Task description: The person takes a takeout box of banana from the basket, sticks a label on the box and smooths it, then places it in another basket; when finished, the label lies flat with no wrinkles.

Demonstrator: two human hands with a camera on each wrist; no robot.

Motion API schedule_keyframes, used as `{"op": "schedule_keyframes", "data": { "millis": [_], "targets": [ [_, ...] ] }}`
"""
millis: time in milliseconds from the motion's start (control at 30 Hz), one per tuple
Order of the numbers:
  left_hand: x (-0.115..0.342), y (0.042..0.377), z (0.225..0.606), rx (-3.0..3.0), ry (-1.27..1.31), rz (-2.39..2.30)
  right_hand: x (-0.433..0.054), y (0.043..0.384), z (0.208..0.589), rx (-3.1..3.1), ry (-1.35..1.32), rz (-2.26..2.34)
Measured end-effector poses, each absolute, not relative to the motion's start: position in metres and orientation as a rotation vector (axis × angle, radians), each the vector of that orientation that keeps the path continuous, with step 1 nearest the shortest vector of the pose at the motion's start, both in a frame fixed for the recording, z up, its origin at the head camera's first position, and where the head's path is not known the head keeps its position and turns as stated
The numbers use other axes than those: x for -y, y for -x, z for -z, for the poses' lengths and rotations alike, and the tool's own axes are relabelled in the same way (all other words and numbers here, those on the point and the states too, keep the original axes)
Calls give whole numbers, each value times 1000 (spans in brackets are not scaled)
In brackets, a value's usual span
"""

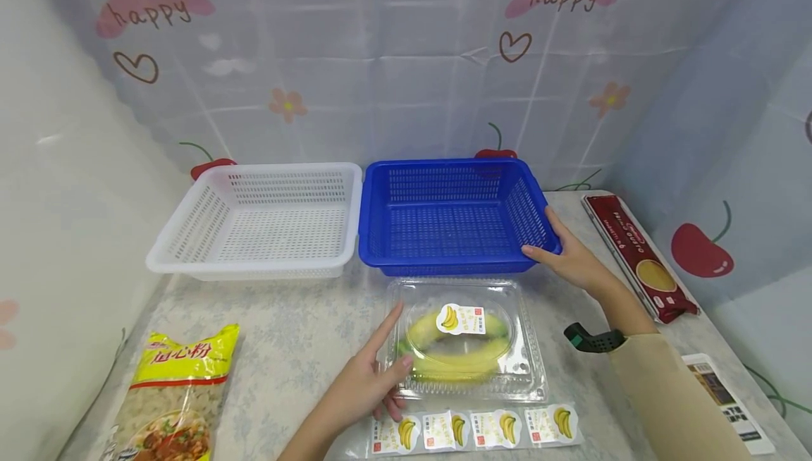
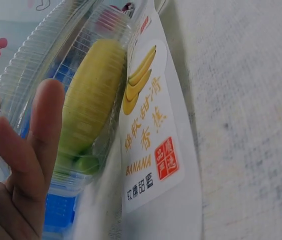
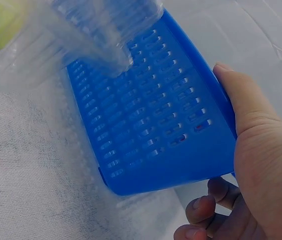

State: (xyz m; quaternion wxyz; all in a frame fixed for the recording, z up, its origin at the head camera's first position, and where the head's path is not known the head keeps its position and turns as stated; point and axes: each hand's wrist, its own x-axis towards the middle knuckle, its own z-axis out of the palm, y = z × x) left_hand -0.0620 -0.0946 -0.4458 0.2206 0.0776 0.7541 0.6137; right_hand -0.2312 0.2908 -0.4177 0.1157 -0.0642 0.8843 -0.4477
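A clear plastic clamshell box (image 1: pixel 529 348) with bananas (image 1: pixel 469 366) inside lies in front of the blue basket, a banana label (image 1: pixel 463 320) on its lid. My left hand (image 1: pixel 361 380) is at the box's left edge, forefinger straight along the side and thumb near the front corner. In the left wrist view, the forefinger and thumb overlap the box wall. With my right hand (image 1: pixel 574 260) I grip the front right corner of the blue basket (image 1: pixel 444 263), thumb over the rim. The right wrist view shows the other fingers (image 3: pixel 201 210) curled beside its outer wall.
A strip of banana labels (image 1: pixel 472 431) lies before the box. The white basket (image 1: pixel 254 267) adjoins the blue one on the left. A yellow-topped food bag (image 1: pixel 177 390) is front left; a red spaghetti pack (image 1: pixel 634 249) and a white printed card (image 1: pixel 729 404) lie right.
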Motion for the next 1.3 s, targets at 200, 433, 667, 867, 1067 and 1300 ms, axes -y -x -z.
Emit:
{"op": "schedule_keyframes", "data": {
  "millis": [200, 433, 667, 867, 1067, 1300],
  "targets": [
    [98, 53, 444, -2061, -287, -1716, -291, 230, 417, -2610, 174, 1294],
    [105, 44, 439, -2047, -272, -1756, -291, 231, 418, -2613, 177, 1278],
    [114, 40, 419, -2065, -276, -1740, -292, 230, 415, -2581, 192, 1291],
    [123, 40, 398, -2089, -302, -1720, -293, 230, 416, -2575, 188, 1277],
    [131, 48, 378, -2101, -344, -1729, -296, 233, 420, -2561, 196, 1302],
    [135, 64, 358, -2122, -398, -1775, -296, 234, 420, -2561, 195, 1306]
  ]
}}
